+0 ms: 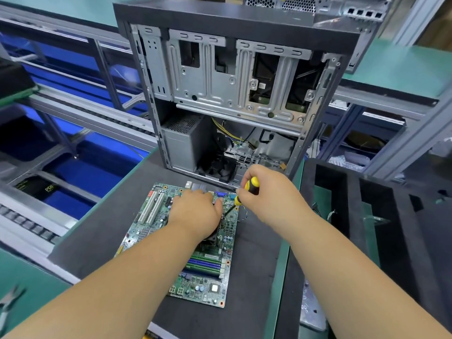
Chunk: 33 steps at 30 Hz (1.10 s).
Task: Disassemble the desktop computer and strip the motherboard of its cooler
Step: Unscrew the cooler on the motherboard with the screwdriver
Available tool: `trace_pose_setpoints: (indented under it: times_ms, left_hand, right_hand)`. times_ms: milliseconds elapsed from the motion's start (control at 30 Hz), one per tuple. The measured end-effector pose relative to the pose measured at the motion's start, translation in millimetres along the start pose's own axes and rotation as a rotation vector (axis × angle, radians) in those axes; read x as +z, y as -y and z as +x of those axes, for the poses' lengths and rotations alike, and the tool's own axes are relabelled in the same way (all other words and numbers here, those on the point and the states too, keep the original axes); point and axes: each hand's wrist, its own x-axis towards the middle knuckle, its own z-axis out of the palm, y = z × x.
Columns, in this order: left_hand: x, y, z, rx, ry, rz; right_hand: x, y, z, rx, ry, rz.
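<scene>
Underneath, dark mat (256, 265) on green workbench (31, 275).

A green table (281, 265) fills the lower frame, covered at centre by a dark grey mat (254, 253). On the mat lie the motherboard (156, 216), centre, and the open computer case (234, 94) standing above it. Pliers (8, 304) rest at lower left.

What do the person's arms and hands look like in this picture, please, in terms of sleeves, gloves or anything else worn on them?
Both forearms are bare as far as the frame shows: no sleeves come into view. The left hand and the right hand wear no gloves, and no watch, wrist strap, ring or marking can be seen on either. Any clothing further up the arms lies outside the picture.
</scene>
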Motion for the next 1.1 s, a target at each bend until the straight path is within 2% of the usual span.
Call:
trace_pose_setpoints:
  times_ms: [233,467,700,800,900,1000,1100]
  left_hand:
    - [-11,-9,-4,-0.003,0.108,0.091]
    - [-12,-18,-4,-0.02,0.131,0.157]
    - [-10,-24,-5,-0.019,0.089,0.247]
    - [-10,-26,-6,-0.012,0.074,0.26]
    - [-10,-27,-7,-0.022,0.08,0.265]
    - [-9,-30,-6,-0.027,0.085,0.268]
    - [-8,-29,-5,-0.027,0.079,0.256]
  right_hand:
    - [-18,30,11,-0.131,0.227,-0.331]
    - [-15,41,19,-0.209,0.231,-0.61]
    - [-23,27,24,0.072,0.222,-0.62]
    - [-24,25,18,-0.032,0.239,-0.63]
    - [-28,29,15,-0.225,0.288,-0.585]
    - [-32,31,17,-0.436,0.307,-0.746]
    - [-31,31,17,-0.517,0.353,-0.909]
